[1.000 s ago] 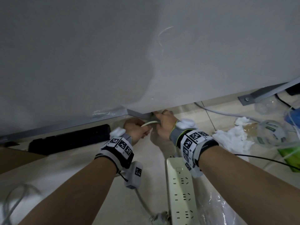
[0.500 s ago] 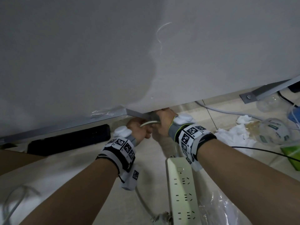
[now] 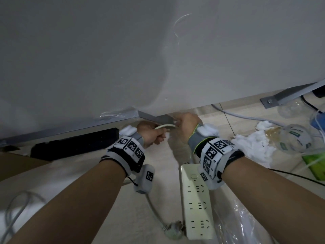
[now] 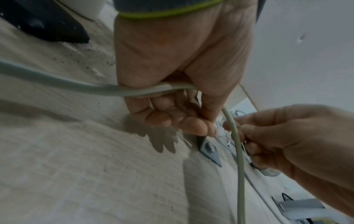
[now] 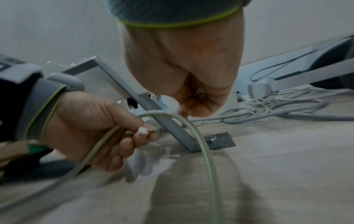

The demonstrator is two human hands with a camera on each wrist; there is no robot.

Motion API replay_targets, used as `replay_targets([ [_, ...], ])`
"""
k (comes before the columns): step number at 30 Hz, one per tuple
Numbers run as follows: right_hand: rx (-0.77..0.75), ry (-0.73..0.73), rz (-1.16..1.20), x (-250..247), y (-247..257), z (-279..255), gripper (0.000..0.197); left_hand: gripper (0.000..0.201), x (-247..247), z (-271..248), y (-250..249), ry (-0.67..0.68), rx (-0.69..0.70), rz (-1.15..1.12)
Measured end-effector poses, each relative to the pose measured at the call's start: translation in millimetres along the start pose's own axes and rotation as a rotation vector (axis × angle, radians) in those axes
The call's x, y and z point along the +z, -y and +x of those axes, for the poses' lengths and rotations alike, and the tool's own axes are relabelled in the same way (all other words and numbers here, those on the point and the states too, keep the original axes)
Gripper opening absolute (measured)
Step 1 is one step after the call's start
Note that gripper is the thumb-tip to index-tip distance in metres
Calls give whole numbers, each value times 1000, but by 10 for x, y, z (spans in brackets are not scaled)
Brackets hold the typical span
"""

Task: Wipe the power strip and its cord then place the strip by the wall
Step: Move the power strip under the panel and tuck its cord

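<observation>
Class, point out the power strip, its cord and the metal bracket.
Power strip [image 3: 195, 205]: head view, top face.
Cord [image 4: 240, 174]: left wrist view, straight run.
Bracket [image 5: 220, 141]: right wrist view, bolted foot.

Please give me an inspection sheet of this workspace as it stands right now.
Surface: pale floor, dark specks near the wall.
Job's things: white power strip flat on the floor; its cord lifted.
Clutter: crumpled tissues, clear plastic bag, plastic tub.
Hands: left hand grips the cord; right hand pinches it near a metal bracket.
Cables: grey cable coil by the wall; black cable.
Surroundings: grey panel overhead, black strip below.
</observation>
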State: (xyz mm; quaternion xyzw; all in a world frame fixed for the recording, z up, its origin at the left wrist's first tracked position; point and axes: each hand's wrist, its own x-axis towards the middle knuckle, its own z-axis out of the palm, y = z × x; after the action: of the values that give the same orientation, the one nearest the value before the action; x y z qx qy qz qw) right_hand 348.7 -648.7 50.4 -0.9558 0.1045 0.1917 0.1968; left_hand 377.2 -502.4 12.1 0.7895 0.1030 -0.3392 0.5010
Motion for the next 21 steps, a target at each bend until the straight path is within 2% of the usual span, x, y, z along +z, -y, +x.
replay_targets([
  [4,180,-42,185,-172,12,6,26,23,-57,7,-40,51,-16,52],
  [7,250,97,294,-189,23,47,27,24,-61,-58,-102,66,-25,51],
  [10,386,203,767,-105,36,5,16,21,-51,-91,-144,87,-34,70],
  [13,363,184,1105,18,71,-51,23,22,-85,-62,-132,86,-44,123],
  [17,253,119,1062,144,47,-67,24,24,-96,-43,-125,92,-48,167],
  [21,233,93,1037,181,21,-68,22,23,-77,-52,-135,83,-49,162],
])
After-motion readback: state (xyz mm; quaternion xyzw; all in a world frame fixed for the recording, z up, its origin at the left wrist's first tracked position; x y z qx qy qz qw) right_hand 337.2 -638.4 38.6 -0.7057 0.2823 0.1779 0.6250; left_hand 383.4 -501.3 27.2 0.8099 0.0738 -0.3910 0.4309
